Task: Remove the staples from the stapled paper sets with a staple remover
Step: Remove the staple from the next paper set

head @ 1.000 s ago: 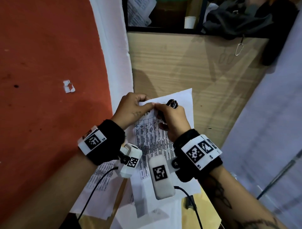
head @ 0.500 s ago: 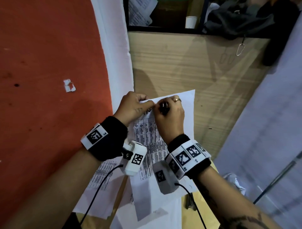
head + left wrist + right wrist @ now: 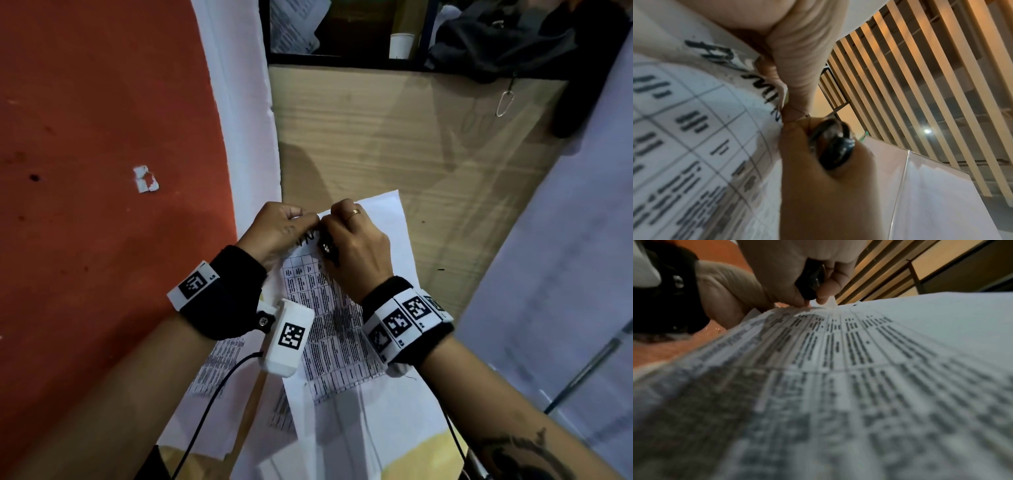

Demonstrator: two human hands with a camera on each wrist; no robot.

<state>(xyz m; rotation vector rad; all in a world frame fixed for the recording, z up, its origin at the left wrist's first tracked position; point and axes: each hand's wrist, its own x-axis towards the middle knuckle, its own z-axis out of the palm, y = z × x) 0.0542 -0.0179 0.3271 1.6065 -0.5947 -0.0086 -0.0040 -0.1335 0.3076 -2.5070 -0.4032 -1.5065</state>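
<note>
Wood-grain desk (image 3: 394,144) carries the stapled paper set (image 3: 329,329), lying flat near its front; the left hand (image 3: 277,229) pinches the top corner, probably to keep the sheets taut; the right hand (image 3: 356,240), clenched round the black staple remover (image 3: 835,146), works at that same corner.

Materials: paper, plastic, wood.
Stapled paper set (image 3: 335,329) matt printed paper; staple remover (image 3: 835,146) glossy black plastic; desk (image 3: 394,137) smooth wood-grain laminate.

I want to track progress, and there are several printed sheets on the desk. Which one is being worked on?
The top sheet with the printed table: the left hand pinches its far corner and the right hand holds the black staple remover there.
</note>
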